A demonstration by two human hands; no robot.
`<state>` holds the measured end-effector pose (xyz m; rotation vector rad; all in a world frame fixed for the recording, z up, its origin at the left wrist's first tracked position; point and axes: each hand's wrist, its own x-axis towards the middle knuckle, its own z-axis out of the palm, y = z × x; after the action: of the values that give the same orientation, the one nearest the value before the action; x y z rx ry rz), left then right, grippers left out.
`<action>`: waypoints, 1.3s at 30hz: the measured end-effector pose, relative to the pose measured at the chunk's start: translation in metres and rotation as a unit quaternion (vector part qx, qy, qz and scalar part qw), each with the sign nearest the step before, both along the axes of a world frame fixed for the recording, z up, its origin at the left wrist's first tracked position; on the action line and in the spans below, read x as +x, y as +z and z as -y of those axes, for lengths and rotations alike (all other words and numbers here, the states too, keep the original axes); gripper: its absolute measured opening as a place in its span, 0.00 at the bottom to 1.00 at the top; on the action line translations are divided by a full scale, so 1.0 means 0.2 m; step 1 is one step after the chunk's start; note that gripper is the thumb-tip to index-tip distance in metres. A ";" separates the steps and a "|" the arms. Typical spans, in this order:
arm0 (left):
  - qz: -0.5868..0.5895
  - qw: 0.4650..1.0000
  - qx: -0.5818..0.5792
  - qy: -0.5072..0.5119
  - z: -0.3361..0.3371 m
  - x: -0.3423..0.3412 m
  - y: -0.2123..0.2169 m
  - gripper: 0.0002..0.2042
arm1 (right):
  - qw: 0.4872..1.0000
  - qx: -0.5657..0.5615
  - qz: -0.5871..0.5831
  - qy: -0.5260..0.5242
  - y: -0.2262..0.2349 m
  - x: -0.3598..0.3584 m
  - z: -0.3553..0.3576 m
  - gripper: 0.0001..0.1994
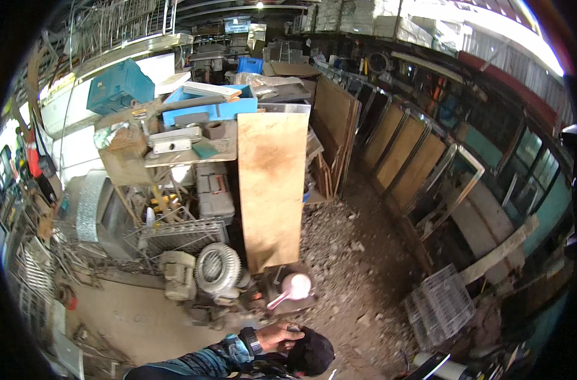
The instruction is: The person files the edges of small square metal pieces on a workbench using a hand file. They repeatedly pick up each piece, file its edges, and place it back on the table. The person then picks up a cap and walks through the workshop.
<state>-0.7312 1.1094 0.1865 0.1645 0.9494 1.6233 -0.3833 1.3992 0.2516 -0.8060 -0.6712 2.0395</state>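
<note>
My left hand (277,334) comes in from the lower edge on a patterned blue sleeve, with a dark wristwatch (253,342) on the wrist. Its fingers are curled around a small dark object (293,329), too small to identify. Right below the hand lies a rounded black thing like a cap (313,354). Just beyond the hand a pale pink scoop-shaped thing (293,288) rests on a dark machine (272,297). My right hand is out of sight.
A tall plywood board (272,190) stands upright ahead. To its left are a ribbed grey motor (217,267), a wire grille (182,235), toolboxes and a cluttered bench (193,149). Rubble (351,253) covers the floor; framed panels (402,152) and a wire crate (440,304) are on the right.
</note>
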 end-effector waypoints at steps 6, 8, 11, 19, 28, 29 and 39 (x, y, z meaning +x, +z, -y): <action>-0.106 0.992 -0.026 0.061 -1.00 -0.52 -0.09 0.10 | 0.995 0.092 0.046 0.014 -0.03 -0.57 -0.77 0.26; -0.174 0.983 -0.033 0.044 -1.34 -0.72 -0.02 0.14 | 0.998 0.046 -0.007 0.034 -0.02 -0.65 -0.94 0.24; 0.009 0.994 0.041 0.098 -1.75 -1.09 0.00 0.13 | 0.966 0.195 0.148 -0.083 -0.25 -0.84 -1.28 0.24; 0.123 0.969 0.198 0.081 -2.69 -1.82 0.19 0.26 | 0.986 0.131 0.052 0.090 -0.32 -1.69 -2.41 0.23; 0.129 0.912 0.346 0.176 -3.36 -2.37 0.25 0.26 | 0.947 0.135 0.040 0.288 -0.19 -2.91 -3.58 0.22; 0.087 0.927 0.302 0.206 -3.41 -2.46 0.23 0.23 | 0.936 0.141 0.026 0.322 -0.12 -3.11 -3.65 0.24; -0.008 0.948 -0.132 0.290 -3.90 -3.32 -0.28 0.25 | 0.933 0.105 0.075 0.337 -0.50 -4.22 -4.43 0.19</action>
<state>-1.3957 1.8902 0.1313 -0.3178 1.2968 1.9994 -1.2267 2.2859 0.1517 -0.6604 -1.3793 2.4553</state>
